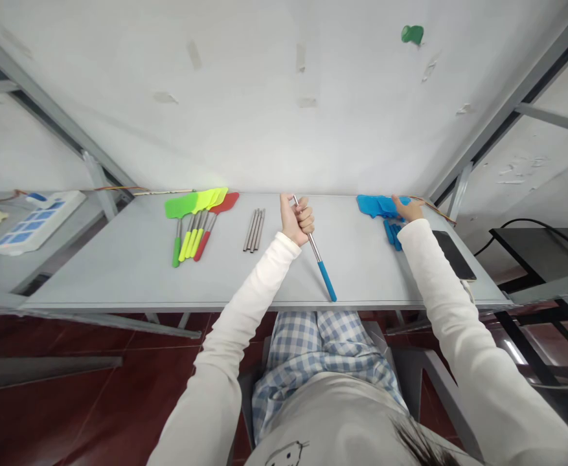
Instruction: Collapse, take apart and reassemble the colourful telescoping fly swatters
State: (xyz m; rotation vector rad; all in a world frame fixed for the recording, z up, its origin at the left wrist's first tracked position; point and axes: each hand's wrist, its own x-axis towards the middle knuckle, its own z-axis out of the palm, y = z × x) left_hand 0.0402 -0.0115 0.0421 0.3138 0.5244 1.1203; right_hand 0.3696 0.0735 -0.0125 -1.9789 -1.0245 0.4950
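One rod (315,249) clasped in left hand (296,221), right hand (408,210) — grip unclear — touching blue paddles (374,205)

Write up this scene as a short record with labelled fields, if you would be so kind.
Left hand: closed around a metal rod with a blue handle
Right hand: at the blue swatter heads
Left group: green swatter, yellow swatters, red swatter
Between group and left hand: thin metal rods
Beside right sleeve: dark flat device
Surface: grey table
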